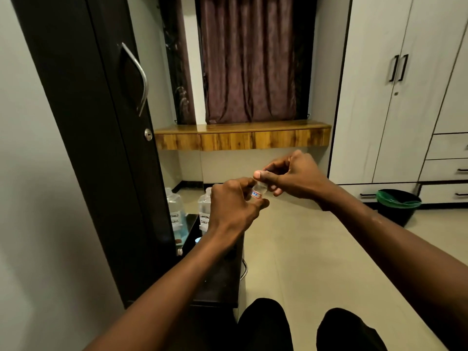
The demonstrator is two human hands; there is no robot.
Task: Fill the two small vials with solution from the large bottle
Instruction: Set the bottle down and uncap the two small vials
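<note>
A small clear vial (pixel 258 192) with a red-and-blue label is held in mid-air in front of me. My left hand (pixel 233 206) grips its lower body. My right hand (pixel 291 173) pinches its top end with thumb and fingers; any cap is hidden under the fingers. Behind my left hand a large clear bottle (pixel 204 211) with a handwritten label stands on a low dark stand (pixel 217 279). What looks like its reflection (pixel 177 214) shows in the glossy dark wardrobe side. A second small vial is not clearly visible.
The tall dark wardrobe (pixel 101 148) rises at the left. A wooden shelf (pixel 240 138) and curtain lie ahead, white cupboards (pixel 405 97) at the right. A black bin with a green liner (pixel 397 203) sits on the tiled floor. My knees (pixel 304 328) are at the bottom.
</note>
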